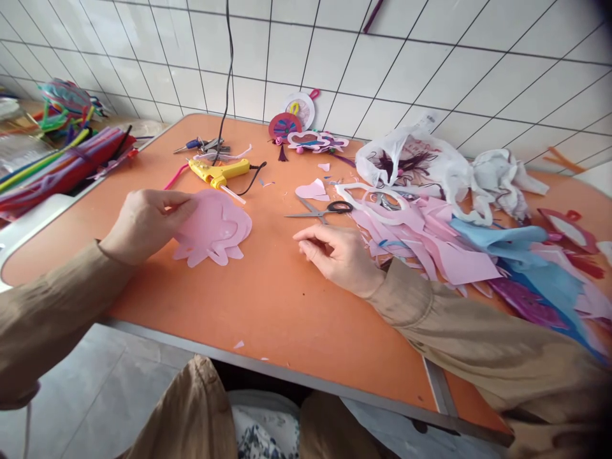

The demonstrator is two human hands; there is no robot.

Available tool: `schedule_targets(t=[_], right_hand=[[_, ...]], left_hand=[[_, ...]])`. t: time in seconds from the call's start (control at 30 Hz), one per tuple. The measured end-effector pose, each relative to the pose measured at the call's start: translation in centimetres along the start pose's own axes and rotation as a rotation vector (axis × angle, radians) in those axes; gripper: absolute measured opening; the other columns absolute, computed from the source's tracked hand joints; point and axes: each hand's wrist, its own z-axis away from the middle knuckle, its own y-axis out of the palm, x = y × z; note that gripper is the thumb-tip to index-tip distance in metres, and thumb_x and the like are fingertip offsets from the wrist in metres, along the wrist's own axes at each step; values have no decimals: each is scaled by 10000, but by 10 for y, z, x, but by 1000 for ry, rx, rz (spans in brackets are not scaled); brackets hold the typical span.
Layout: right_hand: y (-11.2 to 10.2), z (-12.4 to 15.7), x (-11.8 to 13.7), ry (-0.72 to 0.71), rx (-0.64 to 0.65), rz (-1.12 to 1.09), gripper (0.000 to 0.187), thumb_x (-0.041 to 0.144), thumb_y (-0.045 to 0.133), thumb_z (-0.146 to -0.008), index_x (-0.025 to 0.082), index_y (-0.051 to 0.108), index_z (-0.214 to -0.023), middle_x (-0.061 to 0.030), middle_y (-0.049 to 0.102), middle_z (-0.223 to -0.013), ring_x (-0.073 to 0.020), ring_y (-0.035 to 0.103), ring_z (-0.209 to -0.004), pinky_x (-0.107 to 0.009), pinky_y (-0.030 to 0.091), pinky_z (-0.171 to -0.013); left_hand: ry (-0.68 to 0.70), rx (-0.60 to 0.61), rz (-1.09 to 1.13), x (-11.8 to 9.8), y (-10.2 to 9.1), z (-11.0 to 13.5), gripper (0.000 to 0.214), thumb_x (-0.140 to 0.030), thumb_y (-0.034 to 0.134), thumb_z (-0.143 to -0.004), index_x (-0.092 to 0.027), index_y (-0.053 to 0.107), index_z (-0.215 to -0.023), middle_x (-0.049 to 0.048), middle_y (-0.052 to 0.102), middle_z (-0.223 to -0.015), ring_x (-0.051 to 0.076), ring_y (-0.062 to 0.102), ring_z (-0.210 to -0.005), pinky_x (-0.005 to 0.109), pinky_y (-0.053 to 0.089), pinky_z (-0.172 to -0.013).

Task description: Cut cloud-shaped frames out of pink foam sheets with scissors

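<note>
Lying near the front edge of the orange surface point(268, 303), a small pink scrap point(238, 344) is seen close to the person's lap. Farther in, a pink petal-edged cutout point(210, 223), apparently layered, is pinched at its upper left rim between the thumb and fingers of the left hand point(148, 220); whether its lower lobes are touching the surface cannot be told. To its right, well apart from it, the right hand point(339, 258) is held loosely curled, with a narrow gap left between thumb and forefinger. Just beyond those knuckles, scissors point(315, 213) with black handles are laid with their blades spread, pointed leftward. On the far right, pink offcuts point(421, 236) are heaped, overlapped by light blue sheet material point(507, 236). Behind the cutout, a yellow glue gun point(215, 171) is rested on its side, a translucent glue stick point(234, 194) placed next to it. Behind the heap, dark purple strands point(406, 164) are partly covered by a white plastic bag point(444, 153). Farthest back, a round red ornament point(285, 128) is propped near the tiled wall point(239, 70).
</note>
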Motion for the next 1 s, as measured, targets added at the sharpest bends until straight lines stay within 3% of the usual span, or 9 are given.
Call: schedule_targets(t=[0.1, 0.17, 0.27, 0.33, 0.47, 0.63, 0.77, 0.9, 1.0], right_hand=[[0, 0, 0, 35, 8, -8, 163, 256, 575, -937, 205, 722, -889, -31, 739, -725, -160, 641, -598, -317, 501, -612], [0, -1, 1, 53, 15, -19, 159, 266, 581, -934, 213, 724, -888, -31, 740, -726, -166, 645, -608, -324, 504, -616], [1, -1, 1, 74, 21, -52, 152, 279, 594, -931, 217, 725, -885, -35, 744, -740, -175, 663, -646, -329, 512, -630], [1, -1, 1, 104, 26, -94, 139, 295, 618, -926, 212, 726, -898, -44, 752, -775, -181, 678, -680, -331, 521, -643], [-1, -2, 1, 196, 68, -270, 287, 394, 692, -913, 188, 723, -1111, -96, 775, -964, -209, 719, -817, -348, 563, -706], [-2, -4, -3, 218, 93, -490, 698, 619, 721, -880, 202, 597, -1426, -166, 697, -1312, -237, 706, -1019, -395, 589, -836], [-3, -7, -9, 311, 25, -584, 829, 668, 759, -831, 261, 519, -1513, -167, 609, -1441, -256, 676, -1125, -402, 597, -865], [-2, -10, -11, 307, -2, -793, 704, 581, 855, -774, 307, 619, -1378, -90, 708, -1309, -248, 681, -1177, -411, 589, -944], [-1, -11, -8, 355, 33, -942, 490, 487, 889, -745, 287, 735, -1164, -14, 787, -984, -208, 743, -971, -397, 599, -911]], left_hand=[[114, -100, 115, 4, -4, 9, 388, -434, 613, -965, -147, 810, -1138, 32, 786, -1268, 249, 721, -1069, 339, 539, -992], [198, -194, 127, 3, -7, 14, 337, -451, 636, -975, -220, 816, -1142, -14, 744, -1369, 273, 707, -1218, 381, 534, -1083], [208, -270, 144, -6, -13, 19, 310, -433, 669, -960, -204, 826, -1099, 21, 792, -1270, 274, 736, -1166, 418, 572, -1063], [117, -248, 262, -16, -18, 20, 350, -441, 683, -946, -140, 826, -1053, 79, 834, -1068, 257, 772, -955, 427, 636, -918], [24, -99, 664, -43, -20, 19, 295, -413, 773, -887, -126, 816, -940, 83, 823, -905, 179, 753, -716, 322, 651, -686], [-54, 143, 1116, -73, 7, 9, 247, -371, 739, -911, -126, 768, -913, 92, 814, -933, 151, 750, -688, 291, 641, -661], [-15, 342, 1332, -88, 31, 1, 252, -398, 785, -885, -149, 744, -888, 66, 790, -863, 150, 754, -706, 269, 631, -680], [30, 510, 1341, -98, 43, 3, 300, -458, 793, -871, -166, 728, -854, 70, 769, -760, 211, 783, -735, 285, 618, -641], [87, 606, 1293, -99, 47, 8, 408, -563, 806, -825, -160, 749, -858, 103, 777, -763, 261, 797, -768, 326, 630, -656]])
